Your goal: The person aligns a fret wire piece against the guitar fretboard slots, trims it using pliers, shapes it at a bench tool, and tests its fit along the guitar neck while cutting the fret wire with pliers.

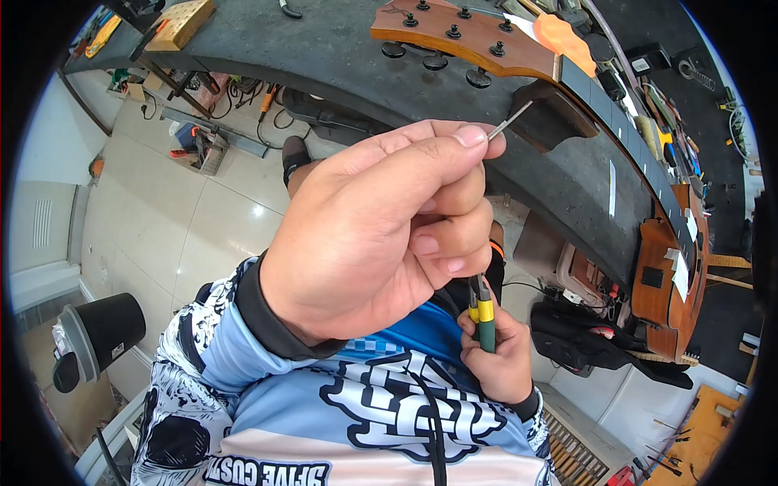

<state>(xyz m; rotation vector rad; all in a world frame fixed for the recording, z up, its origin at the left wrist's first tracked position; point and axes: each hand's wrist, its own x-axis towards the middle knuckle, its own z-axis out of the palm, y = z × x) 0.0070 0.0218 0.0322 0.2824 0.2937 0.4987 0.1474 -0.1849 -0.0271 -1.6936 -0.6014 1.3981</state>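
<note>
We've got a pale tiled floor (219,219) over on the left, w/ a long black-topped workbench (324,61) curving across the far side & down the right. On it lies a brown wooden guitar (608,113): its headstock (438,24) w/ black tuners is at the far end of the view, the dark fretboard runs off right, & the body is far right w/ white paper slips on it. Nearest us is a light-blue patterned jersey (275,413), & a black plastic bin (105,328) w/ a grey rim leans in at near left. A dark block-shaped neck rest (555,113) sits under the neck by the headstock. Our left hand (373,227) is up mid-view, pinched tight btwn thumb & index, other fingers curled to the palm. Our right hand (498,356) is lower, nearer & a bit right, in front of the jersey, fingers wrapped round green-and-yellow-handled pliers (486,324), head pointing far; the tip's partly hidden behind the left hand, so can't tell if the jaws are apart. Smallest is the thin silver metal strip (512,119) in the left pinch, poking out far-right past the fingertips; can't tell if it's 1 pc or 2.
</note>
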